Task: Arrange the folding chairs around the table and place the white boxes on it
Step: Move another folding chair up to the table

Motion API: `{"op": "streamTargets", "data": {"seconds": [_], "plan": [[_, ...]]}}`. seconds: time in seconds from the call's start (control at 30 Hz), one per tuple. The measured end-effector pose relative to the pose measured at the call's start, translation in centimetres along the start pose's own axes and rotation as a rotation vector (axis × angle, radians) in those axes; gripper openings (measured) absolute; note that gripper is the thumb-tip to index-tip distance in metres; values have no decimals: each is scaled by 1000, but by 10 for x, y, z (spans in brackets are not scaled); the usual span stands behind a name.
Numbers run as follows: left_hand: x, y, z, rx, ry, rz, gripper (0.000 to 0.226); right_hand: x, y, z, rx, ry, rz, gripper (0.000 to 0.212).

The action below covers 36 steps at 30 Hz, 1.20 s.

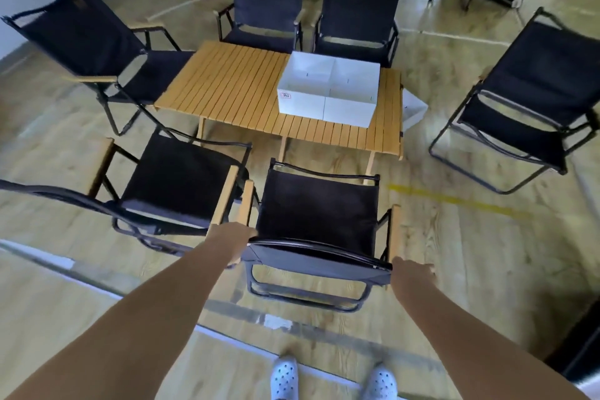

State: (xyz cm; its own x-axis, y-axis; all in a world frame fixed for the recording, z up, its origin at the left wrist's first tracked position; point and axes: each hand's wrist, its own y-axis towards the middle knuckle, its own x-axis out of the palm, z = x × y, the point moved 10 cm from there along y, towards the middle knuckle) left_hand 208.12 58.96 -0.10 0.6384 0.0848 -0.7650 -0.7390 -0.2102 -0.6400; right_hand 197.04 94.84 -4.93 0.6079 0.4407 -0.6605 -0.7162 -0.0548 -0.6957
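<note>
— Where does the near chair (316,214) sit from your hands?
— Between them. Your left hand (238,235) and right hand (411,272) meet its backrest corners, equally near. The fingers are hidden, so I cannot tell their grip. The bench (227,91) lies straight beyond.

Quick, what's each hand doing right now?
Left hand: holding the near chair at its back corner.
Right hand: on the chair's other corner; grip cannot be told.

left hand (238,235) and right hand (410,271) hold the near chair (318,214).

l hand (238,235), r hand (410,271) fingers not visible, white box (414,107) half behind table (227,91)
</note>
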Motion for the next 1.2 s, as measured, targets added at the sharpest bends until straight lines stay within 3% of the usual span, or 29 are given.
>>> {"op": "streamTargets", "data": {"seconds": [0.2, 0.57, 0.77, 0.97, 1.07, 1.2], "plan": [[23, 0, -1, 27, 41, -51, 50, 17, -19, -8, 5, 66, 50, 46], [35, -9, -1, -106, 3, -16, 48, 21, -23, -6, 12, 84, 27, 50], [39, -22, 5, -197, -140, -25, 23, 23, -28, -5, -27, 46, 19, 52], [36, -37, 23, -309, -333, -67, 71, 19, -36, -7, -34, 141, 23, 45], [38, -37, 24, -318, -378, -87, 78, 17, -34, -13, -43, 274, 22, 38], [32, -34, 17, -382, -527, -81, 85, 15, -32, -24, -67, 370, -13, 72]]}}
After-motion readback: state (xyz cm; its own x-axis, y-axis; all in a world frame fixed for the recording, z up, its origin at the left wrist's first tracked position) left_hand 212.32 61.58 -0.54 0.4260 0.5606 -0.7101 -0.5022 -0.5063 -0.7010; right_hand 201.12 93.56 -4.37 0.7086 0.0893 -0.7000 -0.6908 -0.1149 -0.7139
